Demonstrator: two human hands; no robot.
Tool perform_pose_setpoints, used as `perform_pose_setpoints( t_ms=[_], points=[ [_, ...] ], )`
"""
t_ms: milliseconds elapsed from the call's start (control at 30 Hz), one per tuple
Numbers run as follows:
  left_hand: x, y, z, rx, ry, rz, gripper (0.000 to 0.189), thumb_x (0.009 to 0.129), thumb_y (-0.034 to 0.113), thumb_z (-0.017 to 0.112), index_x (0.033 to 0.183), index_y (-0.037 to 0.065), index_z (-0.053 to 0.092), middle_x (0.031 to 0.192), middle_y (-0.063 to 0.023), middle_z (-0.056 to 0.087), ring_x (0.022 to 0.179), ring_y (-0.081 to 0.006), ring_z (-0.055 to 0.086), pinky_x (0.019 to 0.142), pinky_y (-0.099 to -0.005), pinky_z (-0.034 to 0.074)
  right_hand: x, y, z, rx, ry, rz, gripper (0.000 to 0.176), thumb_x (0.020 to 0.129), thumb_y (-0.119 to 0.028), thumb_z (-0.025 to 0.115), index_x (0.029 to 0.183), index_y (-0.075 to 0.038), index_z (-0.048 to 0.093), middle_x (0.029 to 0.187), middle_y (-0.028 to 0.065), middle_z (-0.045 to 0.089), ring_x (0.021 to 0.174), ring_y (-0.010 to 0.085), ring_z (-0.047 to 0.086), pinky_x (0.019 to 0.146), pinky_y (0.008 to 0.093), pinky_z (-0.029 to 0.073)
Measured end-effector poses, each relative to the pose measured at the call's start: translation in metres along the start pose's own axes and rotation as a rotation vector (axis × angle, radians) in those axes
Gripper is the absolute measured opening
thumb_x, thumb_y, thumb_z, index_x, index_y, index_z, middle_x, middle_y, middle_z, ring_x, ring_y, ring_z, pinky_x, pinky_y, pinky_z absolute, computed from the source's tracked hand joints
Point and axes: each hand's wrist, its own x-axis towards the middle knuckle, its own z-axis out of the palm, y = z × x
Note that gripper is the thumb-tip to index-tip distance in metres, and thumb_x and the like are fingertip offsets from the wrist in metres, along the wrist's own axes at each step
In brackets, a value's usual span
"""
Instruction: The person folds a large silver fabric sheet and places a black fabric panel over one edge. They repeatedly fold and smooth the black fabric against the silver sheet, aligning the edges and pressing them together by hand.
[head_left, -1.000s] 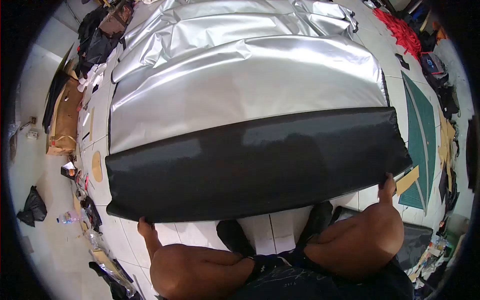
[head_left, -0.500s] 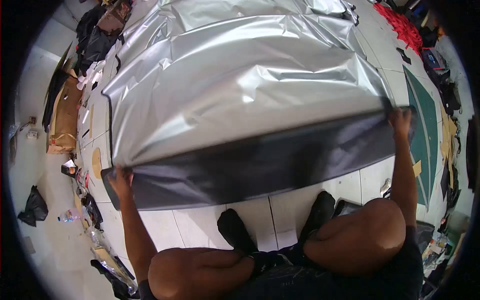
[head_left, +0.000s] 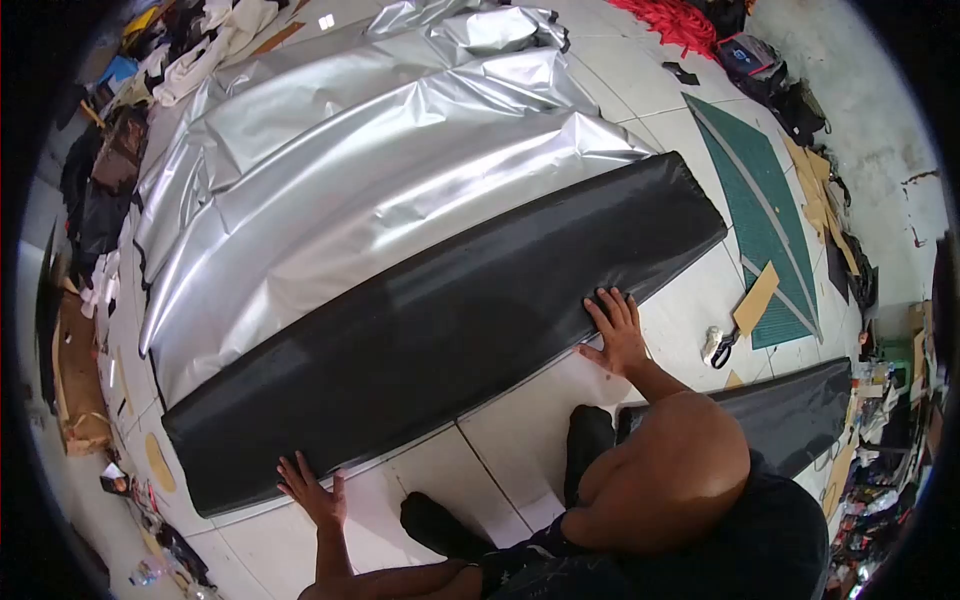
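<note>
A large silver sheet (head_left: 330,200) lies wrinkled over the tiled floor, its near end folded back so that a long black band (head_left: 430,330) faces up. My left hand (head_left: 314,492) rests with fingers spread on the near edge of this band, toward its left end. Farther right, my right hand (head_left: 615,335) lies open on the same edge, thumb apart from the fingers. Neither hand grips the material. The band looks fairly flat, and its right end reaches past the silver part.
To the right lie a green cutting mat (head_left: 755,215) with a grey strip across it, a tan card piece (head_left: 756,298) and black-handled scissors (head_left: 722,350). Another folded black sheet (head_left: 790,415) is beside my knee. Red material (head_left: 665,22) is heaped at the back.
The black band has been laid flatter on the floor. Both hands have let go of its end corners and moved inward to its near edge. The view has turned to the right.
</note>
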Motion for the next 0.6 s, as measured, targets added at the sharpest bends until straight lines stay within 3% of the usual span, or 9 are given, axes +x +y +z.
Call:
perform_pose_setpoints(
  t_ms=[33, 200, 467, 600],
  points=[
    [0.004, -0.005, 0.002, 0.005, 0.035, 0.028, 0.085, 0.080, 0.058, 0.056, 0.144, 0.010, 0.026, 0.150, -0.0198, 0.016, 0.140, -0.0385, 0.011, 0.110, -0.0577, 0.004, 0.006, 0.003, 0.002, 0.012, -0.023, -0.006, 0.076, 0.080, -0.061, 0.055, 0.139, -0.017, 0.036, 0.146, 0.0152, 0.026, 0.137, 0.0367, 0.020, 0.110, 0.0576, 0.012],
    [0.031, -0.007, 0.003, 0.049, 0.111, 0.065, 0.079, 0.086, 0.062, 0.042, 0.143, 0.010, 0.028, 0.150, -0.0198, 0.016, 0.139, -0.0385, 0.013, 0.110, -0.0573, 0.004, 0.035, 0.010, 0.003, 0.007, 0.035, -0.075, 0.077, 0.081, -0.065, 0.049, 0.139, -0.016, 0.036, 0.145, 0.0167, 0.028, 0.137, 0.0365, 0.020, 0.110, 0.0565, 0.012],
    [0.070, 0.005, 0.006, 0.052, -0.029, -0.057, 0.077, 0.089, 0.059, 0.039, 0.146, 0.010, 0.020, 0.151, -0.0215, 0.009, 0.140, -0.0378, 0.009, 0.111, -0.0568, 0.004, 0.086, 0.014, 0.009, -0.062, -0.054, -0.113, 0.078, 0.086, -0.068, 0.032, 0.144, -0.018, 0.026, 0.150, 0.0137, 0.020, 0.140, 0.0339, 0.012, 0.112, 0.0540, 0.005],
    [0.077, 0.005, 0.013, 0.013, -0.132, -0.103, 0.081, 0.088, 0.061, 0.040, 0.147, 0.010, 0.016, 0.152, -0.0219, 0.005, 0.140, -0.0388, 0.005, 0.110, -0.0567, 0.004, 0.100, 0.016, 0.024, -0.040, -0.131, -0.113, 0.078, 0.086, -0.068, 0.032, 0.146, -0.018, 0.023, 0.151, 0.0130, 0.017, 0.141, 0.0323, 0.008, 0.113, 0.0515, 0.004]
  ],
)
